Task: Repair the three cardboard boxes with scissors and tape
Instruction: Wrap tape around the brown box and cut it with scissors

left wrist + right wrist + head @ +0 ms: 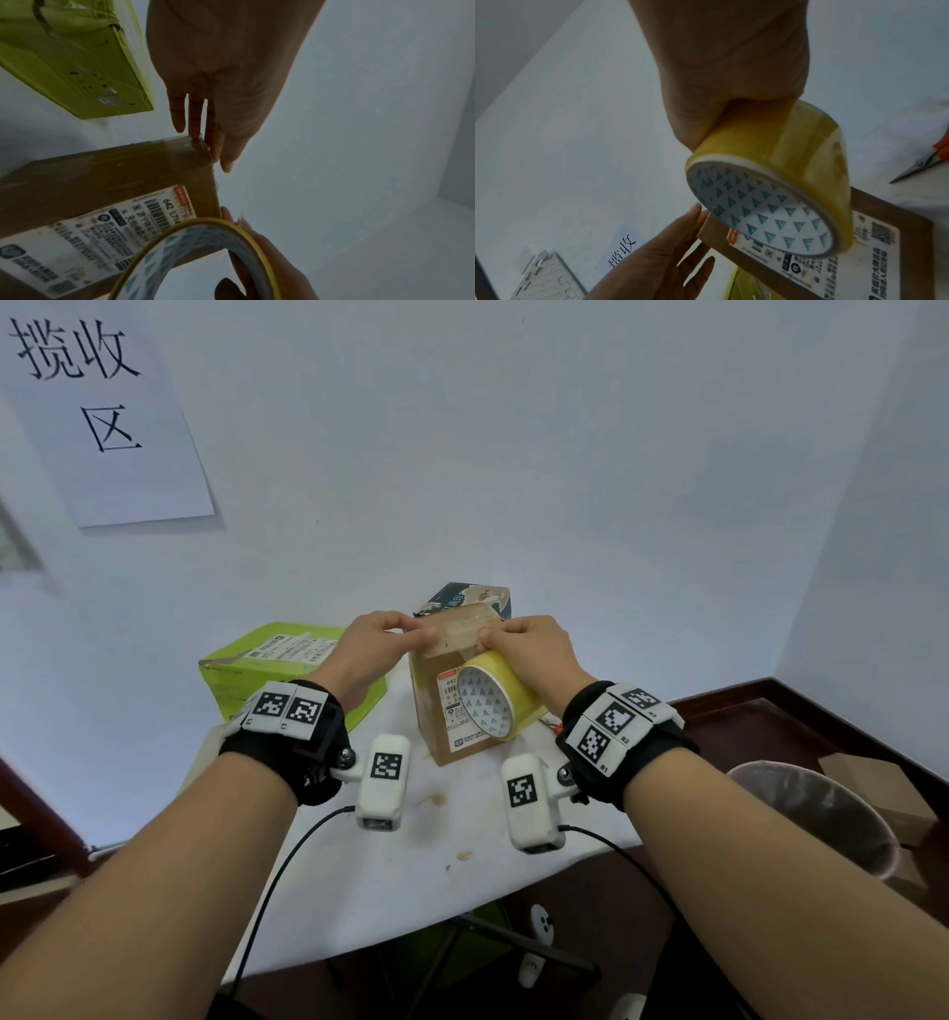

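A brown cardboard box (436, 711) with a shipping label stands upright mid-table. My left hand (413, 631) rests at its upper left edge, straight fingers (195, 117) pressing there on clear tape. My right hand (490, 639) grips a yellow tape roll (495, 706) at the box's upper right, and a clear strip (457, 629) runs across the top between the hands. A green box (277, 665) lies to the left. A dark printed box (475, 598) stands behind. Scissors (921, 164) with orange handles lie right of the brown box.
The white table (411, 865) is small; its front edge is near my forearms. A lined bin (811, 814) and cardboard (873, 778) sit on the floor to the right. The wall close behind carries a paper sign (102, 413).
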### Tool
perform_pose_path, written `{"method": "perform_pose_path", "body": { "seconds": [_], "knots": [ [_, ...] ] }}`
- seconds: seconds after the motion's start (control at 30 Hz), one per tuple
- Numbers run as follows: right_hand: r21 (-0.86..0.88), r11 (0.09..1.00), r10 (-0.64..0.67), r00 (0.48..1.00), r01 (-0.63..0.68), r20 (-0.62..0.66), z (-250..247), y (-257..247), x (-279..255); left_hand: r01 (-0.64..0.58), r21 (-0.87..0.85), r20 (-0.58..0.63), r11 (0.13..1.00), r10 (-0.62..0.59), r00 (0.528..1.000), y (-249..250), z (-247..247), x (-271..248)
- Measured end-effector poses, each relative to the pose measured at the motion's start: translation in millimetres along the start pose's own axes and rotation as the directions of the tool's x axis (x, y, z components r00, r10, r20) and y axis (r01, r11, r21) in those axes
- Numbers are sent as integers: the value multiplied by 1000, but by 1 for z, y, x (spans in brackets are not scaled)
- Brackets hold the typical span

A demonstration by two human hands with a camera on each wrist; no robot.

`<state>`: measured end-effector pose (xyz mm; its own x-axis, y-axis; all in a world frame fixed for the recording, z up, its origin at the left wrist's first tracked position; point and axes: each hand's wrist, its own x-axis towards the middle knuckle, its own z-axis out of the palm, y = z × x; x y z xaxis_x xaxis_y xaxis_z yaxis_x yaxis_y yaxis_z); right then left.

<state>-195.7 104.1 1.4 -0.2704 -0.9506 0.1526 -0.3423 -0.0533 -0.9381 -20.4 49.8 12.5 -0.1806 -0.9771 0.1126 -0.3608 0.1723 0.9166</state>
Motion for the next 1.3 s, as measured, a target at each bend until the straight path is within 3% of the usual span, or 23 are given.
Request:
{"method": "perform_pose_path", "body": {
  "seconds": [0.43, 0.67, 0.9, 1.2, 1.3],
  "knots": [
    [16, 1000, -3, 1000, 3, 27, -2, 2, -2, -79, 101, -35, 992, 82, 996, 5, 10, -3],
    [13, 1000, -24, 1000, 24, 19, -2, 2, -2, -114, 47, -167, 992, 120, 979, 11, -8, 3],
    [-71, 996, -48, 999, 48, 3, -7, -4, 0, -162, 95, -87, 982, 170, 982, 15, -10, -2],
    [-140, 978, -155, 988, 155, 10, -7, -18, -14, -126, 53, 164, 991, 116, 980, 39, 3, -18],
    [-170, 973, -156, 988, 156, 12, -10, -16, -19, -150, 36, 183, 988, 141, 973, 38, 7, -19]
  ]
}}
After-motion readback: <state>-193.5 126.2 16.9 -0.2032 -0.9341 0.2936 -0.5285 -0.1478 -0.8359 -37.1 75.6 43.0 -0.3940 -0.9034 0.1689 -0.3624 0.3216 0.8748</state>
